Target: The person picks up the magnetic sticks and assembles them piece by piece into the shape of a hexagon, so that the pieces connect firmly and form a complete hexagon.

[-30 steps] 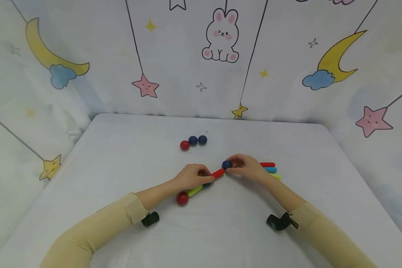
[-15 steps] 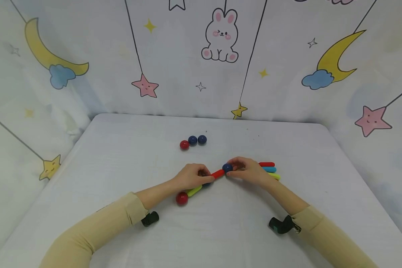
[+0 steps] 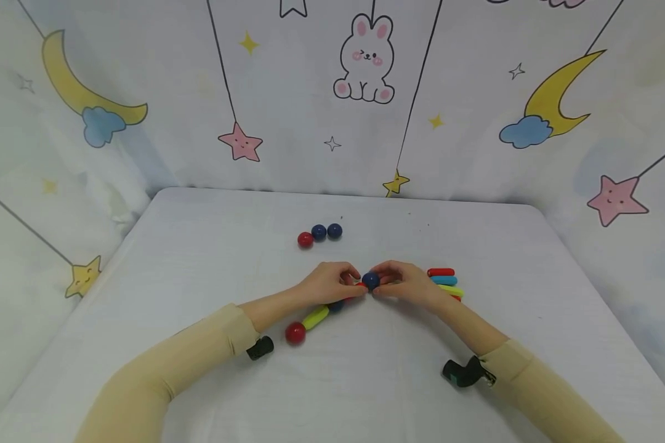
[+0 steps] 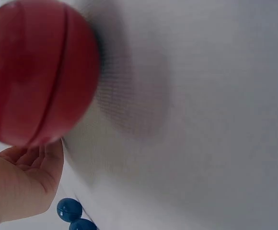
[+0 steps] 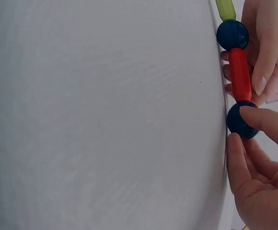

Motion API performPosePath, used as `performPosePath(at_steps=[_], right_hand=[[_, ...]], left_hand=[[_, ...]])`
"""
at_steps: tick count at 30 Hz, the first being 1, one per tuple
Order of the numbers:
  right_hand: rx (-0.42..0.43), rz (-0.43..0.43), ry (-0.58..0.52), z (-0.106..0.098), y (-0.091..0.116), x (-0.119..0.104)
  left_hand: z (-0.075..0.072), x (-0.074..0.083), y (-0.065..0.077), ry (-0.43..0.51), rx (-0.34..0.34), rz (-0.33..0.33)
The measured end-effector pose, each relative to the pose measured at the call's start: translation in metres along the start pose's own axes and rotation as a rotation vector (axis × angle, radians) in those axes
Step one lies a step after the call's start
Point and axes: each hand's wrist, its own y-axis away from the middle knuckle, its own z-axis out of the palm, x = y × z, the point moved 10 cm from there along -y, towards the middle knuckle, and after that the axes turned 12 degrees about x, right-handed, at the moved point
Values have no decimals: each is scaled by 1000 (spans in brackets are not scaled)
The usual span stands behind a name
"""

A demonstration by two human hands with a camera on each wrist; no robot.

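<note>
A chain of balls and rods lies slanted on the table in the head view: a red ball (image 3: pixel 295 333), a yellow-green rod (image 3: pixel 315 318), a blue ball (image 3: pixel 336 305), a red rod (image 5: pixel 240 74) and a second blue ball (image 3: pixel 370 280) at the far end. My left hand (image 3: pixel 329 284) pinches the red rod, mostly covering it from the head camera. Thumb and fingers of my right hand (image 3: pixel 407 284) hold the end blue ball, which touches the rod's tip in the right wrist view. Close to the left wrist camera, the red ball (image 4: pixel 38 72) looms large.
Behind the hands sit a loose red ball (image 3: pixel 305 240) and two blue balls (image 3: pixel 327 232). Right of my right hand lie several loose rods, among them a red rod (image 3: pixel 441 272) and a light blue rod (image 3: pixel 444 280). A patterned cloth (image 3: pixel 288 92) hangs behind the table.
My right hand has lowered the blue ball onto the red rod's end. My left hand has slid right along the rod, and the chain's red ball end has shifted slightly left and nearer.
</note>
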Motion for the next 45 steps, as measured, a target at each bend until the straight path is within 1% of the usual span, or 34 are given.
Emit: performPosePath(at_steps=[5, 7, 10, 14, 16, 19, 23, 26, 29, 31, 37, 41, 45], right_hand=[[-20, -14, -26, 3, 1, -3], [-20, -23, -7, 2, 1, -3], [2, -42, 34, -8, 3, -5], [75, -86, 90, -38, 6, -6], [119, -102, 129, -56, 8, -2], [180, -103, 200, -85, 13, 8], [227, -52, 285, -118, 23, 26], [223, 16, 313, -131, 28, 42], [197, 68, 300, -135, 30, 56], [185, 84, 285, -135, 29, 61], [159, 78, 284, -127, 19, 63], [147, 37, 316, -117, 9, 54], [136, -55, 360, -101, 1, 38]], left_hand=[[4, 0, -5, -7, 4, -2], [4, 0, -5, -7, 8, -5], [5, -2, -5, -7, 4, -15], [7, -5, -5, -12, -3, -26], [8, -6, -5, -12, -5, -31], [9, -7, -5, -6, -5, -34], [9, -8, -5, 1, -3, -32], [9, -8, -5, 2, 1, -31], [8, -7, -5, 3, 3, -34], [8, -6, -5, 8, 4, -36], [8, -5, -4, 12, 7, -30], [8, -6, -4, 12, 8, -30], [7, -5, -3, 12, 8, -23]])
